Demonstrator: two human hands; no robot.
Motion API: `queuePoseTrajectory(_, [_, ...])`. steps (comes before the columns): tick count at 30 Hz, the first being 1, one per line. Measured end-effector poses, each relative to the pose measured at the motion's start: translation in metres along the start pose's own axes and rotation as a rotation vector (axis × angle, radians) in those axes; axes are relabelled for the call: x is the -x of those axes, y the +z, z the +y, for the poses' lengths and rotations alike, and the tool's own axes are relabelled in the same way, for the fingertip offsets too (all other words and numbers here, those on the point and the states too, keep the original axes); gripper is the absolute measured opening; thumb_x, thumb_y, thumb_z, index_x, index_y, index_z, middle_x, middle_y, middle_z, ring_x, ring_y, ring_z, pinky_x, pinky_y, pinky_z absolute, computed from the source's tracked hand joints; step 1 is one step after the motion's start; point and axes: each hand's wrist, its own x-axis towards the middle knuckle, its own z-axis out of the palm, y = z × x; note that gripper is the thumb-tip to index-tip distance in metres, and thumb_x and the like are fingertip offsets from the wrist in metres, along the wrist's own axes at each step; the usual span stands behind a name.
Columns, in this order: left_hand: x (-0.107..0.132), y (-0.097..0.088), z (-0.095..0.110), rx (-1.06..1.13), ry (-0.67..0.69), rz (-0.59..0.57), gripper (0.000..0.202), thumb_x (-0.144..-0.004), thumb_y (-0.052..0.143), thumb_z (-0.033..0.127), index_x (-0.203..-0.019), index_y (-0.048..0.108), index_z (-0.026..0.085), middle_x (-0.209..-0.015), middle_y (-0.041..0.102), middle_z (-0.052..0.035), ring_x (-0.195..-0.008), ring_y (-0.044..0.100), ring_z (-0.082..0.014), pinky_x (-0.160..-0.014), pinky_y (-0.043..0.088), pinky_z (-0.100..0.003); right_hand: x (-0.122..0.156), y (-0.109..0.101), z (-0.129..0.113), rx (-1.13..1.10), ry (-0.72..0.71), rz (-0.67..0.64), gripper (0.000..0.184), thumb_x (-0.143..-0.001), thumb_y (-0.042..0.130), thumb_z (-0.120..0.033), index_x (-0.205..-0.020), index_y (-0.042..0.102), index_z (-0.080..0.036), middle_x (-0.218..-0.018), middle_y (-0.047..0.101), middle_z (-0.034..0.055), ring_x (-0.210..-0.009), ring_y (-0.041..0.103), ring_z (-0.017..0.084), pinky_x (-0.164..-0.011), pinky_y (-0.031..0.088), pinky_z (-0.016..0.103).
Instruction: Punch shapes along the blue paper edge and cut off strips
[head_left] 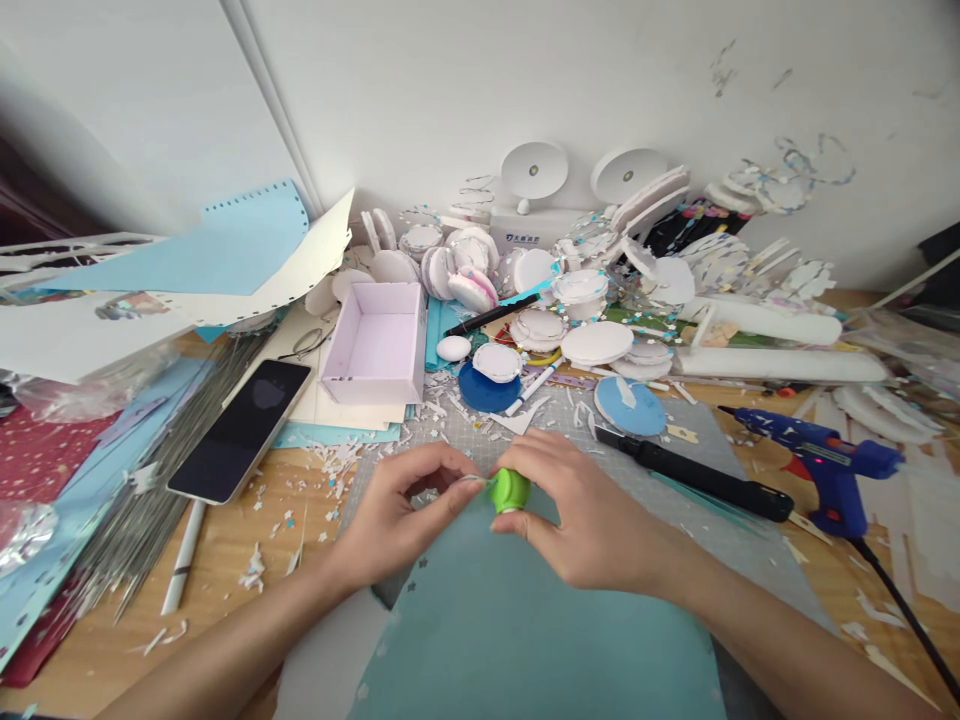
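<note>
My right hand [574, 505] grips a small bright green craft punch [511, 490] between thumb and fingers. To its left, my left hand [409, 515] is closed in a pinch, thumb against forefinger, on a thin pale strip of paper [475, 480] that reaches the punch. Whether the strip lies inside the punch's slot cannot be made out. Below both hands spreads a large blue-green paper sheet [540, 630], with small punched shapes along its left side.
A grey cutting mat [765, 540] carries a black craft knife [697, 478]. A blue glue gun [832, 465] stands at right, a phone [241, 430] at left. Behind are a pale pink box [375, 385], white foam discs [598, 343] and paper scraps [337, 460].
</note>
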Motion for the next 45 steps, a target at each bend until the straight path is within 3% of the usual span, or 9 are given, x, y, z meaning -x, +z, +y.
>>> queuePoseTrajectory(4, [-0.002, -0.004, 0.0, -0.001, 0.041, -0.115, 0.041, -0.073, 0.075, 0.041, -0.103, 0.061, 0.017, -0.096, 0.064, -0.0058, -0.086, 0.059, -0.0189, -0.073, 0.047, -0.027, 0.0, 0.002, 0.0, 0.012, -0.017, 0.0, 0.012, -0.082, 0.061, -0.019, -0.085, 0.05, -0.018, -0.085, 0.056, 0.0035, -0.081, 0.048, 0.02, -0.074, 0.034, 0.034])
queuePoseTrajectory(7, [-0.002, -0.004, 0.001, -0.126, 0.092, -0.184, 0.056, -0.061, 0.083, 0.043, -0.105, 0.061, 0.017, -0.094, 0.065, -0.0052, -0.084, 0.06, -0.0202, -0.074, 0.047, -0.029, 0.0, 0.004, -0.001, 0.022, -0.024, -0.018, 0.012, -0.081, 0.061, -0.019, -0.085, 0.05, -0.018, -0.085, 0.056, 0.0035, -0.081, 0.048, 0.02, -0.074, 0.032, 0.034])
queuePoseTrajectory(11, [-0.001, -0.001, 0.002, -0.291, 0.177, -0.161, 0.039, -0.073, 0.075, 0.041, -0.099, 0.062, 0.015, -0.083, 0.065, -0.0046, -0.076, 0.06, -0.0186, -0.069, 0.046, -0.028, 0.0, 0.009, -0.001, 0.063, -0.036, -0.026, 0.01, -0.078, 0.059, -0.015, -0.084, 0.051, -0.017, -0.083, 0.055, 0.0039, -0.08, 0.046, 0.02, -0.073, 0.031, 0.034])
queuePoseTrajectory(17, [0.002, -0.001, -0.005, -0.375, 0.331, -0.16, 0.035, -0.083, 0.066, 0.037, -0.105, 0.063, 0.011, -0.079, 0.062, -0.0078, -0.071, 0.058, -0.0187, -0.063, 0.045, -0.028, -0.001, 0.014, 0.002, 0.052, -0.093, 0.03, 0.006, -0.079, 0.054, -0.016, -0.084, 0.05, -0.018, -0.077, 0.052, 0.0025, -0.074, 0.045, 0.019, -0.073, 0.032, 0.035])
queuePoseTrajectory(23, [-0.001, -0.002, 0.001, -0.263, 0.177, -0.114, 0.04, -0.075, 0.074, 0.042, -0.104, 0.066, 0.016, -0.091, 0.07, -0.0071, -0.081, 0.064, -0.0202, -0.074, 0.05, -0.028, -0.002, 0.01, 0.003, 0.019, -0.072, 0.038, 0.009, -0.081, 0.058, -0.015, -0.087, 0.051, -0.019, -0.081, 0.057, 0.0029, -0.078, 0.05, 0.019, -0.076, 0.032, 0.035])
queuePoseTrajectory(26, [-0.002, -0.005, 0.004, -0.307, 0.063, -0.174, 0.051, -0.062, 0.08, 0.05, -0.1, 0.068, 0.017, -0.085, 0.071, -0.0032, -0.076, 0.063, -0.0195, -0.069, 0.048, -0.026, -0.002, 0.006, 0.002, 0.003, -0.065, 0.057, 0.012, -0.083, 0.063, -0.022, -0.088, 0.052, -0.019, -0.081, 0.059, 0.0024, -0.078, 0.051, 0.019, -0.077, 0.033, 0.035])
queuePoseTrajectory(32, [-0.002, -0.009, 0.002, -0.337, 0.004, -0.297, 0.031, -0.089, 0.053, 0.039, -0.074, 0.066, 0.015, -0.06, 0.058, 0.0018, -0.055, 0.048, -0.0105, -0.053, 0.038, -0.02, -0.003, -0.005, 0.0, -0.024, -0.055, 0.02, 0.014, -0.082, 0.066, -0.024, -0.088, 0.053, -0.02, -0.084, 0.061, 0.0017, -0.083, 0.052, 0.019, -0.079, 0.035, 0.035])
queuePoseTrajectory(41, [-0.001, -0.007, 0.002, -0.292, -0.023, -0.299, 0.021, -0.087, 0.053, 0.026, -0.07, 0.06, 0.015, -0.058, 0.049, 0.0048, -0.054, 0.042, -0.0089, -0.051, 0.032, -0.019, -0.001, -0.005, -0.003, -0.042, -0.006, -0.009, 0.018, -0.081, 0.069, -0.027, -0.094, 0.057, -0.022, -0.091, 0.063, 0.0025, -0.09, 0.055, 0.02, -0.084, 0.04, 0.035])
queuePoseTrajectory(45, [-0.002, -0.007, 0.002, -0.295, -0.022, -0.267, 0.017, -0.087, 0.053, 0.026, -0.082, 0.065, 0.015, -0.068, 0.06, 0.0019, -0.062, 0.051, -0.0119, -0.057, 0.038, -0.021, -0.001, -0.006, -0.001, -0.041, 0.019, 0.0, 0.021, -0.082, 0.068, -0.03, -0.098, 0.057, -0.022, -0.101, 0.063, 0.0044, -0.101, 0.054, 0.021, -0.089, 0.04, 0.036])
